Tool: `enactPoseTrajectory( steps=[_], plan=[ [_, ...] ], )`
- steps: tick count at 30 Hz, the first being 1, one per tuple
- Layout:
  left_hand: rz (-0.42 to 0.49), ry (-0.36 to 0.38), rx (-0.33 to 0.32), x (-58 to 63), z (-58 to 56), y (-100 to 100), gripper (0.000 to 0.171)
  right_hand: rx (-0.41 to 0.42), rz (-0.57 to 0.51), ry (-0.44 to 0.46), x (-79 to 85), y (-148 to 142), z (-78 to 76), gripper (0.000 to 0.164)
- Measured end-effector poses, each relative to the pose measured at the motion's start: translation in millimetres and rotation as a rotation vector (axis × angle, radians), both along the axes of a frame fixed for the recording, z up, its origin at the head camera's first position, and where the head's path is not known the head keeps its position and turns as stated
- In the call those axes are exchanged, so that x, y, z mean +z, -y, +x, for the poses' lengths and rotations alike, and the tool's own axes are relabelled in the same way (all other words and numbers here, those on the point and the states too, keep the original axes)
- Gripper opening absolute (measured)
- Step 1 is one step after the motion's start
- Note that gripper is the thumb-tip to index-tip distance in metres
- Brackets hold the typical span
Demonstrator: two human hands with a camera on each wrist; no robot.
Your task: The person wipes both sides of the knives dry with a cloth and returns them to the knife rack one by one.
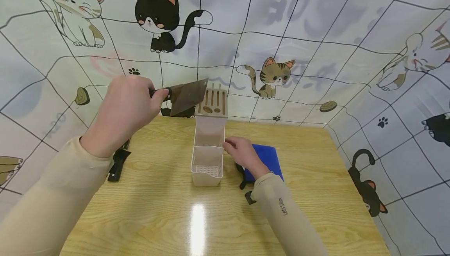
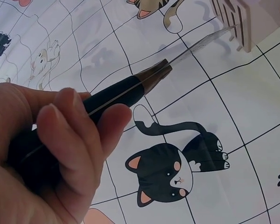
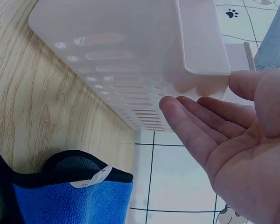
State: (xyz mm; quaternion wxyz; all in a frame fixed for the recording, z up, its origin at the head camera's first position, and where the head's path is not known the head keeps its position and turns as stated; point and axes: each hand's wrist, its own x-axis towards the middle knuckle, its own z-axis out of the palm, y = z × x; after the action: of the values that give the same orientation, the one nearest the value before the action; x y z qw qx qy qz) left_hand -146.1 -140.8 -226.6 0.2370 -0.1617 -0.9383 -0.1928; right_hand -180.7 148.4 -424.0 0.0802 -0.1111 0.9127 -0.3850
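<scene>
My left hand (image 1: pixel 130 100) grips the black handle (image 2: pixel 116 95) of a cleaver, with its wide metal blade (image 1: pixel 190 96) pointing right. The blade's far end is at the slotted top (image 1: pixel 220 102) of a pale knife holder (image 1: pixel 207 178); whether it touches is unclear. That holder stands upright on the table, with open white compartments below and in front of the top. At its right side, my right hand (image 1: pixel 242 152) holds the side wall. In the right wrist view the thumb is at the wall's rim and the fingertips (image 3: pixel 170 105) lie against the perforated outside.
A black-handled utensil (image 1: pixel 118 166) lies at the table's left, partly behind my left arm. To the right is a blue fabric piece (image 1: pixel 268 156) with black edging, beside black items (image 1: pixel 249 197) partly covered by my right arm. A cat-print sheet (image 1: pixel 225 45) hangs behind the wooden table (image 1: pixel 158 209).
</scene>
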Motion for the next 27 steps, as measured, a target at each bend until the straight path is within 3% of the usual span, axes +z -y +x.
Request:
enactPoseTrajectory(
  steps=[14, 27],
  plan=[
    [-0.058, 0.039, 0.029, 12.9, -4.9, -10, 0.056, 0.003, 0.034, -0.009, 1.1, 2, 0.1, 0.024],
    [0.056, 0.099, 0.024, 27.7, -9.9, -17, 0.036, 0.0, 0.041, -0.019, 1.5, 3, 1.8, 0.025]
  ],
)
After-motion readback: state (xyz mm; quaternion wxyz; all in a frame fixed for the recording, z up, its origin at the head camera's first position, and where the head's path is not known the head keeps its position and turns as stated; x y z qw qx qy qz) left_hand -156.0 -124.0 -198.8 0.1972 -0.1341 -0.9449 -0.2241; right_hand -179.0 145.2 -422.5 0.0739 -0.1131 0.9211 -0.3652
